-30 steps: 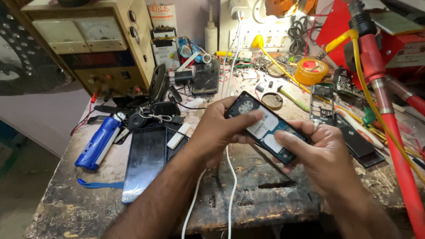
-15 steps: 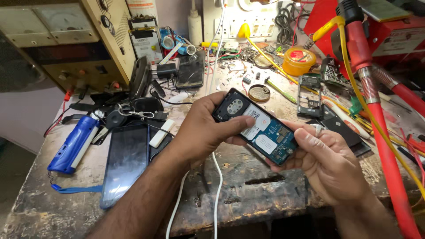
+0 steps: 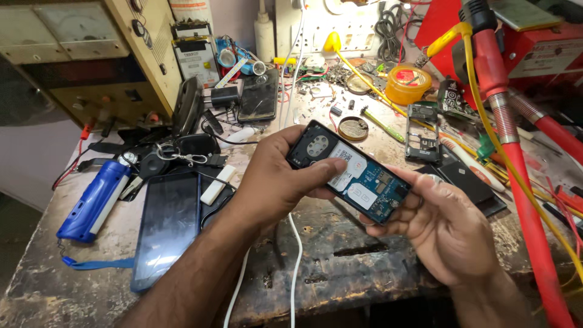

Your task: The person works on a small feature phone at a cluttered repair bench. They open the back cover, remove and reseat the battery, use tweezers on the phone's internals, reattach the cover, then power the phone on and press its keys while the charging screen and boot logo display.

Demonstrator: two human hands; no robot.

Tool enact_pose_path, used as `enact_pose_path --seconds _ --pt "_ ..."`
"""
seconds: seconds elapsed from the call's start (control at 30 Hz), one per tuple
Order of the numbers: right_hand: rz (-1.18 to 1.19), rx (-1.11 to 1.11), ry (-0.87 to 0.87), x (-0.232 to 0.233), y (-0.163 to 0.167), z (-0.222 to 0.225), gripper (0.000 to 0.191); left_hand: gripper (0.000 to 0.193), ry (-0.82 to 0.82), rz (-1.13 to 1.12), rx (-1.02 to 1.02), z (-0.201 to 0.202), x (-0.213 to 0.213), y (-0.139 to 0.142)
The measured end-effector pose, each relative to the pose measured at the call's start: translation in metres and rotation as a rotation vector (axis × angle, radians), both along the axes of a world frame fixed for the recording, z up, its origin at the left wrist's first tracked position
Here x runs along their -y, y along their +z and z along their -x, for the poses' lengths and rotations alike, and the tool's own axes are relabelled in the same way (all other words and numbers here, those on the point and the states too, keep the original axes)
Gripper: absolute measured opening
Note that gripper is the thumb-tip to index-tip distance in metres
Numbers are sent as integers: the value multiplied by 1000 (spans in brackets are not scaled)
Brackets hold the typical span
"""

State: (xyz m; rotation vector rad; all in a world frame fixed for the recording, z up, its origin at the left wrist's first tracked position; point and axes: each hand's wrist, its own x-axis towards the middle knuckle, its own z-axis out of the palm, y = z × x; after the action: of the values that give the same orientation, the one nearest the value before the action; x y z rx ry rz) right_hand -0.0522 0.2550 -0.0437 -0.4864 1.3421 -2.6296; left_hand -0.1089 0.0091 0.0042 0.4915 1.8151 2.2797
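Both hands grasp the opened phone (image 3: 348, 173) above the table's (image 3: 340, 267) middle: left hand (image 3: 276, 179) thumb on its label, right hand (image 3: 446, 228) supporting. Best pressed gently, gripping only edges.

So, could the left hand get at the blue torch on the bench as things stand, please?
Probably not at once: the left hand is gripping the opened phone. Once freed, the way to the blue torch looks open across the dark phone screen.
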Motion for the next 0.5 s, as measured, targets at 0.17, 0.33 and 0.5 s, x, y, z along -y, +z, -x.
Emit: enact_pose_path --seconds 0.17,0.33,0.5 --pt "12 -45 18 -1 -4 -1 53 32 0 25 19 -1 2 1" --pt "-12 -28 -5 -3 -5 -3 56 30 -16 45 29 1 1 5" --pt "-3 -36 -20 -4 -4 -5 57 36 -23 27 0 -2 -1 7"
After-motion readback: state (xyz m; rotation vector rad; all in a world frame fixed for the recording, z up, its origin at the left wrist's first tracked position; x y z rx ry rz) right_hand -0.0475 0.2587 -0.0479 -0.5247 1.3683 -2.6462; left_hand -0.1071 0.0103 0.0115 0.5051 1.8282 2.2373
